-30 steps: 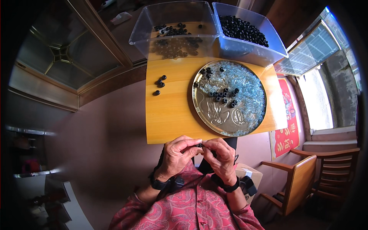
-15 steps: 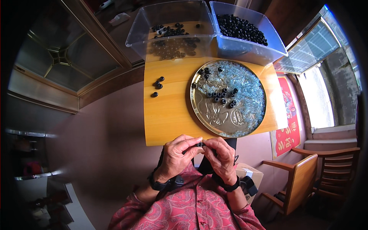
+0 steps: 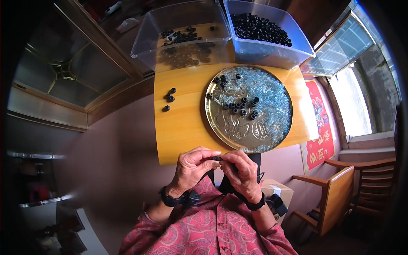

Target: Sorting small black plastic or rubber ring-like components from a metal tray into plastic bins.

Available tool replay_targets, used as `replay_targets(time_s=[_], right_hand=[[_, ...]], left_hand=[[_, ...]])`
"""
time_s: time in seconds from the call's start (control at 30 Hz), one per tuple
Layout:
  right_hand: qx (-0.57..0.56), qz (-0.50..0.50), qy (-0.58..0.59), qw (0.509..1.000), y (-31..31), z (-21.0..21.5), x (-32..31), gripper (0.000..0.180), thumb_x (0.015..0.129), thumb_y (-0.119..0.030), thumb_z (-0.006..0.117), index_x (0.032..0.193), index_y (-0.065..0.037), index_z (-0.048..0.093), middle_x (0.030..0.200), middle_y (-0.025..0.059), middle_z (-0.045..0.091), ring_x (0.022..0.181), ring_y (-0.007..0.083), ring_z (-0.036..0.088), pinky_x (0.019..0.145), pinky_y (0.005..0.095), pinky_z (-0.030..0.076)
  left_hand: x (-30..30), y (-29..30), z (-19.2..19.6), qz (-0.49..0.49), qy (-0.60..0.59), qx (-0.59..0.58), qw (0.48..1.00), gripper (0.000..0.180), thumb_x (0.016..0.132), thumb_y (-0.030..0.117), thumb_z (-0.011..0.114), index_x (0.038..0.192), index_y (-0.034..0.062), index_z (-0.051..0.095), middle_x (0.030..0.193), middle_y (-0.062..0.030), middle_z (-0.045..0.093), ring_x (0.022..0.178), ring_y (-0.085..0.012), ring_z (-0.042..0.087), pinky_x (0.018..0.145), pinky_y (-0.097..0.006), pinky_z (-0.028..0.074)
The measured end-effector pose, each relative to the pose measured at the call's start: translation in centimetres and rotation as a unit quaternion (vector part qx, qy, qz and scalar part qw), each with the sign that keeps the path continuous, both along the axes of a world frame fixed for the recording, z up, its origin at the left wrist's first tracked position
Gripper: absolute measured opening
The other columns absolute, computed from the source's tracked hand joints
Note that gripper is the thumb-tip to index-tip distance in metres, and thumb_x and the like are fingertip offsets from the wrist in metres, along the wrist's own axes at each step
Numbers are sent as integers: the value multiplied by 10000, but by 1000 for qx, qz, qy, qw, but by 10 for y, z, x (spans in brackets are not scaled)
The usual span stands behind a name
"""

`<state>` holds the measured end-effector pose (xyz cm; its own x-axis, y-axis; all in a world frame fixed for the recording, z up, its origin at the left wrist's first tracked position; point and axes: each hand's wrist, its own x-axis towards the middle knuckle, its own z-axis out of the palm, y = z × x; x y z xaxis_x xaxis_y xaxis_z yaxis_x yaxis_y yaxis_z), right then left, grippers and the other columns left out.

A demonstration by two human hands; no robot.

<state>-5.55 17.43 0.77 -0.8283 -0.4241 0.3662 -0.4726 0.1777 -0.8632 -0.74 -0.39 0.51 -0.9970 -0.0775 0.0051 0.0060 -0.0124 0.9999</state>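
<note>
Just in front of the table's near edge, my left hand (image 3: 192, 168) and my right hand (image 3: 243, 172) meet at the fingertips. Between them is a small black bead (image 3: 217, 158), pinched from both sides; the fingers hide part of it. Beyond my hands lies a round gold-coloured metal tray (image 3: 225, 123) with raised patterns. Tiny clear-blue beads (image 3: 272, 102) cover its right and far parts. Several larger black beads (image 3: 243, 105), some showing their holes, sit in the tray's middle and at its far left.
Several black beads (image 3: 170, 99) lie on the left of the wooden table (image 3: 178, 131). Behind stand two clear plastic bins: the left bin (image 3: 140, 42) holds scattered black beads, the right bin (image 3: 272, 53) a deep heap. Wooden chairs (image 3: 338, 199) and a cardboard box (image 3: 280, 191) are at right.
The bead between my fingertips has turned, so its hole no longer faces up as clearly. The whole view has shifted slightly; the beads on tray and table look unmoved.
</note>
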Motion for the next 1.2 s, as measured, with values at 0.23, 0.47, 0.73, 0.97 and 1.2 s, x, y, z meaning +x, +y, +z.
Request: replay_targets(time_s=[0.23,0.47,0.73,0.97,1.2], right_hand=[[17,10,67,998,-2,0,-2,301,785,47,729,1054,-21,614,857,116,644,693,257,652,581,348,531],[16,9,46,999,0,1,-1,292,792,49,726,1053,-21,615,860,117,644,692,263,656,578,349,532],[42,-35,94,994,-9,-16,-26,263,798,59,718,1033,-33,642,839,99,632,692,255,605,598,352,482],[113,-83,144,980,-16,-34,-60,173,785,-56,730,946,-94,680,808,44,599,734,244,564,739,392,403],[140,-127,171,967,-25,-45,-77,168,718,-108,770,875,-119,708,784,20,560,791,226,565,789,403,395]], left_hand=[[1,1,1,10,-23,53,998,246,843,-10,750,1086,-19,711,920,-76,695,818,-130,662,742,-238,540],[-6,-6,2,-20,50,-42,998,257,808,-14,771,1060,-7,721,888,-96,707,798,-155,669,723,-265,537],[-36,-6,-1,-8,34,-97,995,217,829,-23,745,1044,-23,720,896,-94,704,793,-141,669,716,-263,546],[-77,-11,-22,-11,64,-176,982,205,822,-15,736,1027,-8,733,880,-67,696,761,-99,646,695,-244,535],[-97,-14,-21,-24,57,-270,961,173,818,54,692,984,24,731,878,-159,691,798,-326,684,721,-384,546]])
